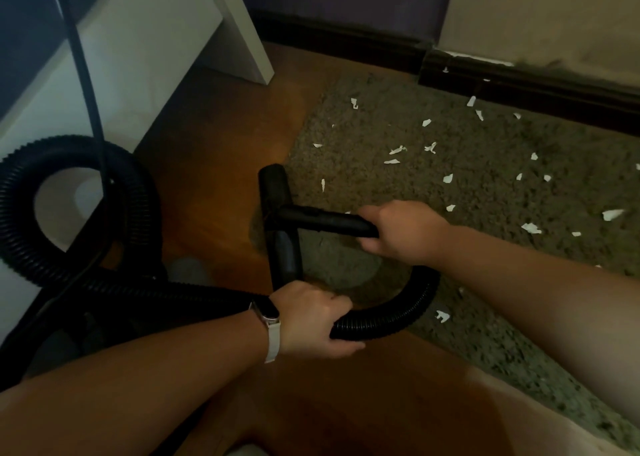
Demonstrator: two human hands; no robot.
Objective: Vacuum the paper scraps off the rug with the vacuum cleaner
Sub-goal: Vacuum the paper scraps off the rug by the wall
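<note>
Paper scraps [613,214], roughly twenty, on one rug [485,206]

On my feed the floor [214,150] was brown polished wood, dim under poor light. A shaggy grey-green rug [485,199] lay on it to the right, reaching close to the dark skirting board [346,36]. White paper scraps [394,150] were scattered over the rug's pile, most of them toward the far side. The black nozzle [273,185] sat along the rug's left edge. A ribbed black hose [79,145] coiled on the wood at left, beside a white furniture panel [249,39] that stood on the floor.
</note>
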